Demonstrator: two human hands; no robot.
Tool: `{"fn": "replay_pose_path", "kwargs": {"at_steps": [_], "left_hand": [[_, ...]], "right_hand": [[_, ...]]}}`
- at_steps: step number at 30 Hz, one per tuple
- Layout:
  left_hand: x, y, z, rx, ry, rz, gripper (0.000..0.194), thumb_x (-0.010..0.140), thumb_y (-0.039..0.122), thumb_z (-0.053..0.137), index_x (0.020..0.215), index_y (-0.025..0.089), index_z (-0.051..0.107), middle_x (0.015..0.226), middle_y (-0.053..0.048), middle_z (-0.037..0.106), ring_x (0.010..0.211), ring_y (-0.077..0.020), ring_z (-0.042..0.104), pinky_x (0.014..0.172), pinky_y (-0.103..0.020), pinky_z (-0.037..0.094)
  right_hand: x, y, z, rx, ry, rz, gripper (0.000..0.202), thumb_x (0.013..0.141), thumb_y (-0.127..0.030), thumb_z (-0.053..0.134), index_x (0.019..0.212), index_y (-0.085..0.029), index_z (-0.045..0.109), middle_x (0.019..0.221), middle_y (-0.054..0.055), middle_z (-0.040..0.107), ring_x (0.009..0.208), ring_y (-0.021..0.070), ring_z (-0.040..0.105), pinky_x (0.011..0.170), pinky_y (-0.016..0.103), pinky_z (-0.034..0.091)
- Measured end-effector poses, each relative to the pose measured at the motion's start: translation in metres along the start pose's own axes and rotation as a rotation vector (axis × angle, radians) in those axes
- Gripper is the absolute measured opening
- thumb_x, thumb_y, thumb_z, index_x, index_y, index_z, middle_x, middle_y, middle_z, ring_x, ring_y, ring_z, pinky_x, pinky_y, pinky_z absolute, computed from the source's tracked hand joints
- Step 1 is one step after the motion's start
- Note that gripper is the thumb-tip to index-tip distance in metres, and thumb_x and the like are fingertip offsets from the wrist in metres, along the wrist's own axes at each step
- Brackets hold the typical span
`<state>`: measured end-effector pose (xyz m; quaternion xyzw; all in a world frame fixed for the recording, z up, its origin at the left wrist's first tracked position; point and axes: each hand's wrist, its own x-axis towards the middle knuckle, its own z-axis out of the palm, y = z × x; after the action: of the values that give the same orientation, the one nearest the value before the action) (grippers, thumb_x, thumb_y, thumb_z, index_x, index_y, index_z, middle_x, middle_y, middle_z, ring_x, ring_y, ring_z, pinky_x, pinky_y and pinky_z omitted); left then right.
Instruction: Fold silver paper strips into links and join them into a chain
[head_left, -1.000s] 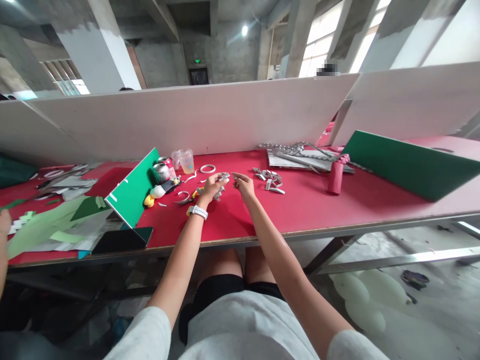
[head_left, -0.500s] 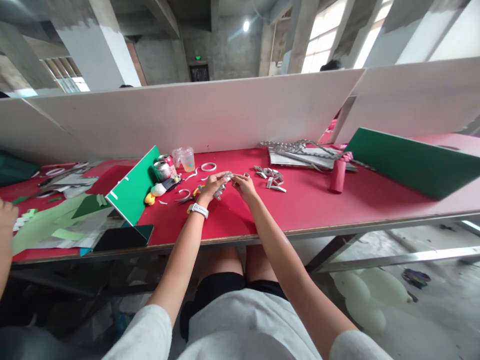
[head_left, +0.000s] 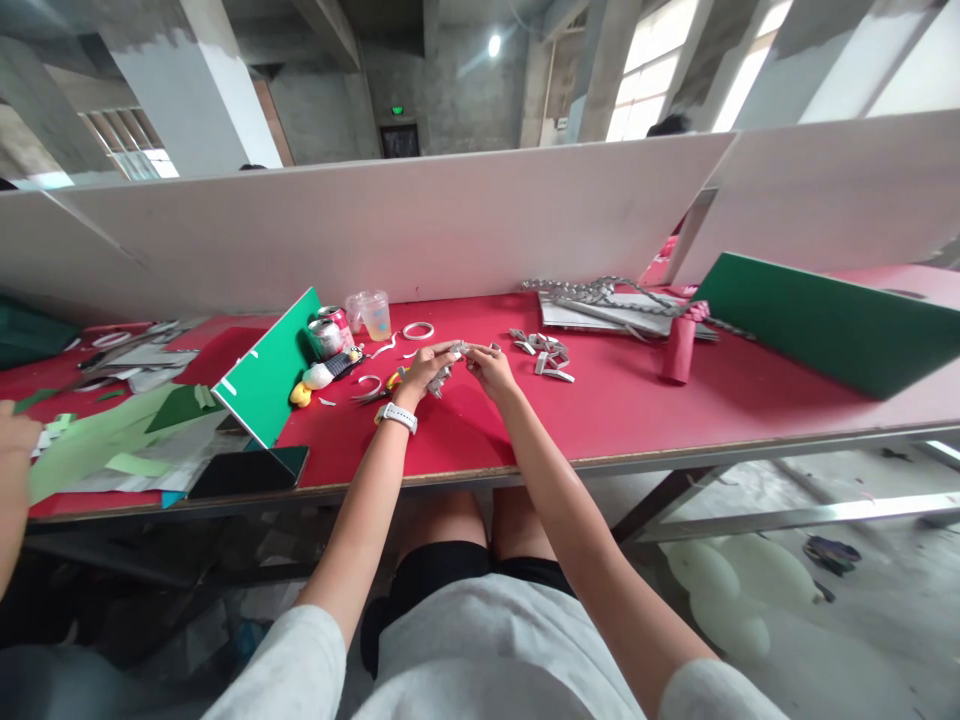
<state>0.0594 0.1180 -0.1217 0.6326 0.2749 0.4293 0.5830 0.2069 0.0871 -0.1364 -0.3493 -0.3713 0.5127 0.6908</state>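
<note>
Over the red table [head_left: 442, 440], my left hand [head_left: 424, 372] has its fingers closed round small grey folded pieces [head_left: 439, 380], which hang below its palm. My right hand [head_left: 489, 368] pinches at the near end of the same grey work, its fingertips almost touching those of my left hand. What lies between the fingertips is too small to make out. Several loose grey folded strips [head_left: 551, 355] lie to the right of my hands. Yellow-handled pliers [head_left: 395, 378] rest just left of my left hand, beside a white tape ring [head_left: 418, 331].
At the left stand a green board [head_left: 271, 370], cans [head_left: 328, 335] and a plastic cup [head_left: 376, 317]; a dark phone [head_left: 247, 472] lies near the edge. A red cylinder [head_left: 678, 350], a grey braid [head_left: 600, 290] and another green board [head_left: 832, 330] are at the right. Another person's hand [head_left: 16, 432] is far left.
My hands keep nearly the same place and hold, with only slight finger movement. The other person's hand at the far left has shifted a little to the right.
</note>
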Motion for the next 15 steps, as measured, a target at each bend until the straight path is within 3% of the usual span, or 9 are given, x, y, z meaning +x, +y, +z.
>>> {"fn": "replay_pose_path", "kwargs": {"at_steps": [9,15], "left_hand": [[0.0017,0.0023,-0.0076,-0.017,-0.063,-0.014,0.044,0.07,0.036,0.069,0.107,0.013,0.07,0.073,-0.003,0.064,0.045,-0.003,0.038,0.045,-0.02,0.031],[0.002,-0.0002,-0.0069,0.015,-0.078,-0.005,0.045,0.07,0.035,0.069,0.108,0.012,0.07,0.076,-0.004,0.066,0.047,-0.0037,0.042,0.045,-0.019,0.031]], "right_hand": [[-0.0068,-0.0095,0.001,-0.069,-0.053,-0.014,0.024,0.054,-0.028,0.077,0.072,-0.016,0.071,0.061,-0.001,0.06,0.056,0.0083,0.045,0.057,0.025,0.041],[-0.0063,-0.0058,0.004,-0.151,0.001,-0.083,0.019,0.059,-0.03,0.074,0.069,-0.016,0.067,0.058,-0.002,0.057,0.055,0.0089,0.047,0.055,0.025,0.039]]}}
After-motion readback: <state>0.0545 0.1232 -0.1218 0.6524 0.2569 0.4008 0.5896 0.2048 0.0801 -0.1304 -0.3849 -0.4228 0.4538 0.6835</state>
